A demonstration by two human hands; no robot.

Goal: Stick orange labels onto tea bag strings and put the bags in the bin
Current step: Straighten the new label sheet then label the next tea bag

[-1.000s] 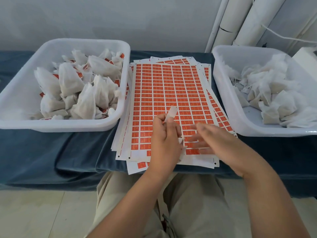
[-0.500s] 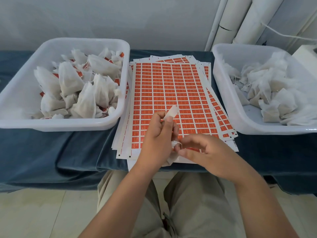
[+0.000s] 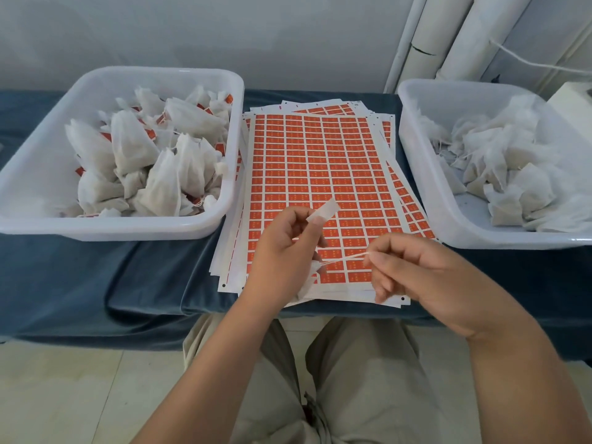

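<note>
Just above the tabletop's near edge, the left hand (image 3: pixel 285 251) curls round a white tea bag (image 3: pixel 307 285), most of it hidden under the palm. A small pale strip (image 3: pixel 324 210) stands up from a raised fingertip. The bag's string (image 3: pixel 344 257) runs taut to the right hand (image 3: pixel 416 274), which pinches its end between thumb and forefinger, the other fingers loosely curled.

Both hands hover over the near end of a fanned stack of orange label sheets (image 3: pixel 320 174) at mid-tabletop. The stack's sides touch or slip under a white bin of labelled bags (image 3: pixel 112 233) at the left edge and a bin of plain bags (image 3: pixel 480 243) at the right edge. Open room lies toward the near left corner.

A blue cloth (image 3: pixel 96 283) covers the tabletop. Behind it are a pale wall and white pipes (image 3: pixel 448 43).
</note>
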